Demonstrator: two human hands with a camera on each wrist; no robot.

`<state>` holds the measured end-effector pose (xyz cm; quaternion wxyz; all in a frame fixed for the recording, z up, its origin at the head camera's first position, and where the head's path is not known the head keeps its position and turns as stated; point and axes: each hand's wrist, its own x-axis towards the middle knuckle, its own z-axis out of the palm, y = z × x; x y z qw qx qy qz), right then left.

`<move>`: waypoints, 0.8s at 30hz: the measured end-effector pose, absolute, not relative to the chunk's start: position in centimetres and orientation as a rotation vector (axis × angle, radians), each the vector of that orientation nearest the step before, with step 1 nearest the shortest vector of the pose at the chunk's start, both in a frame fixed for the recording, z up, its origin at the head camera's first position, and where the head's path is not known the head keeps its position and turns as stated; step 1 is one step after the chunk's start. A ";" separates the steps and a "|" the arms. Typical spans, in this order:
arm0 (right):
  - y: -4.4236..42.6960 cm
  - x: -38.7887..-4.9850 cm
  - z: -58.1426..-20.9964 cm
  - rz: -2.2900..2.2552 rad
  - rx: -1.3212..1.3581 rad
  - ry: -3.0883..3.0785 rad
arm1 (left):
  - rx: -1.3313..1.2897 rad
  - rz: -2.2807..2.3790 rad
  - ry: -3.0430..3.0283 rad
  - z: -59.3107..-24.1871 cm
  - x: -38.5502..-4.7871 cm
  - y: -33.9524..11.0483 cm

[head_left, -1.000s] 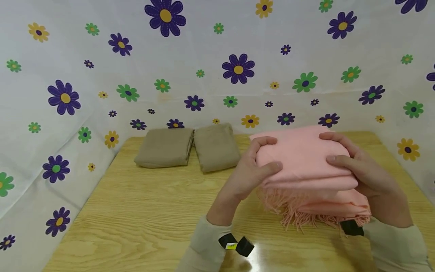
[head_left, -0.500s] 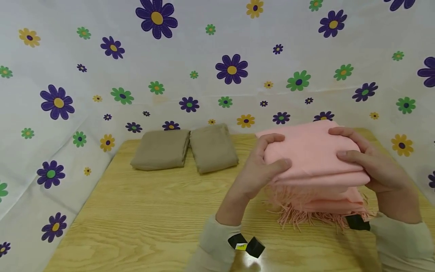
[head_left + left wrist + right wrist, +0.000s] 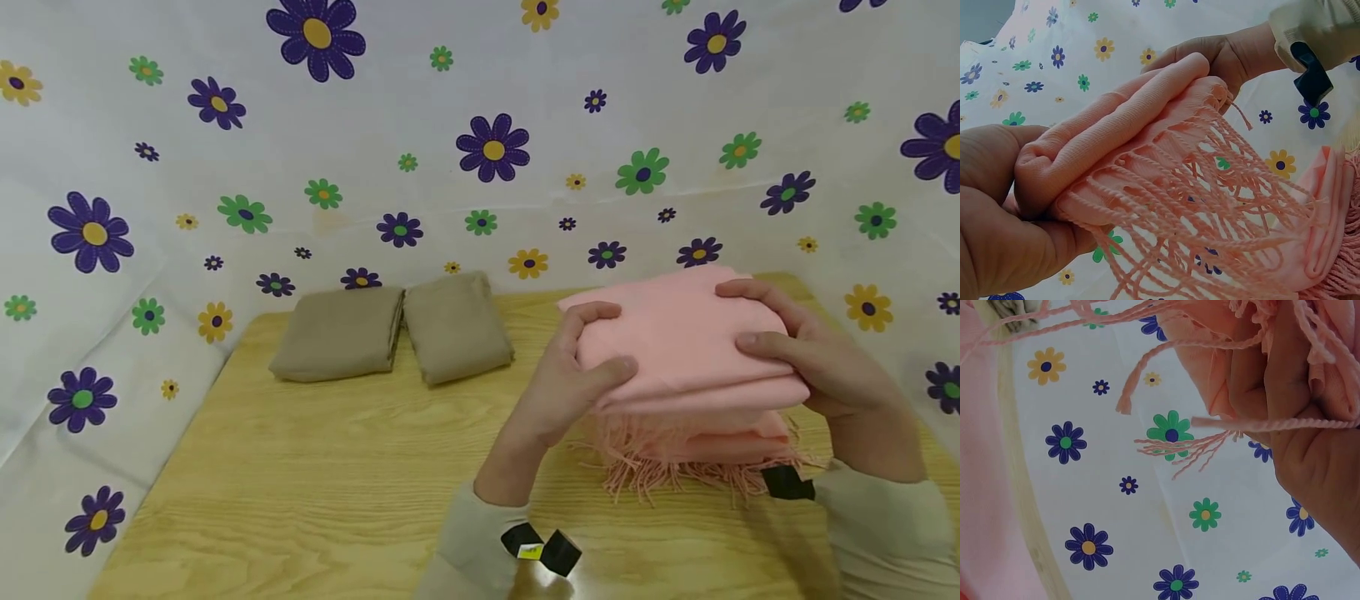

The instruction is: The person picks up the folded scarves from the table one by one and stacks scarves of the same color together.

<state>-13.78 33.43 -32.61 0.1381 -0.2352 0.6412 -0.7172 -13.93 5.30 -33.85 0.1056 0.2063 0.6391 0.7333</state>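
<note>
Both hands hold a folded pink fringed scarf at its two sides, above the table. My left hand grips its left end, thumb on top; my right hand grips the right end the same way. Twisted fringe hangs from its underside in the left wrist view. Below it, on the table, lies a second folded pink scarf, fringe toward the front and partly hidden by the held one. In the right wrist view the fingers curl under the held scarf among loose strands.
Two folded khaki cloths, one on the left and one on the right, lie side by side at the back of the wooden table. A white flower-print cloth stands behind and along the sides.
The hands have carried the held scarf slightly to the right over the lower one, keeping the same grip. The head view has turned a little to the right. The khaki cloths stay put.
</note>
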 end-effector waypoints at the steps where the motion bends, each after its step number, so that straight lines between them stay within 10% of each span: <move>1: 33.6 -13.7 -32.6 -2.080 -0.683 1.859 | 0.614 2.156 1.886 -33.8 -13.9 5.4; 24: 36.0 -14.1 -34.1 -2.005 -0.687 1.980 | 0.621 2.085 1.865 -36.2 -15.1 7.5</move>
